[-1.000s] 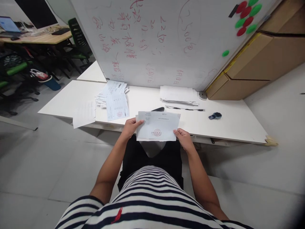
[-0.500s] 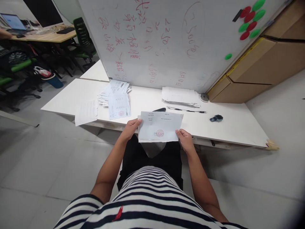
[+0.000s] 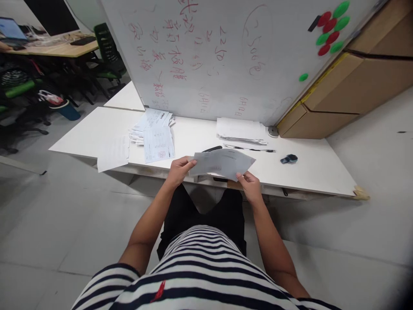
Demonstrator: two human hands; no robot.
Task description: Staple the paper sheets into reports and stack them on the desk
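Note:
I hold a sheet of printed paper [image 3: 224,163] by both ends just above the front edge of the white table [image 3: 309,172]. My left hand [image 3: 179,168] pinches its left edge and my right hand [image 3: 248,186] grips its lower right corner. The sheet is tipped nearly flat, so its print is hard to read. A black pen [image 3: 211,149] lies on the table right behind the sheet.
A fanned pile of forms [image 3: 153,129] lies at the left, a single sheet [image 3: 112,153] overhanging the edge, a neat paper stack [image 3: 241,130] by the whiteboard [image 3: 226,56]. A small dark object [image 3: 288,159] sits at the right. Cardboard boxes [image 3: 351,82] stand behind.
The sheet, held upright facing me before, has tipped forward and nearly flat over the table edge. Both hands kept their grip.

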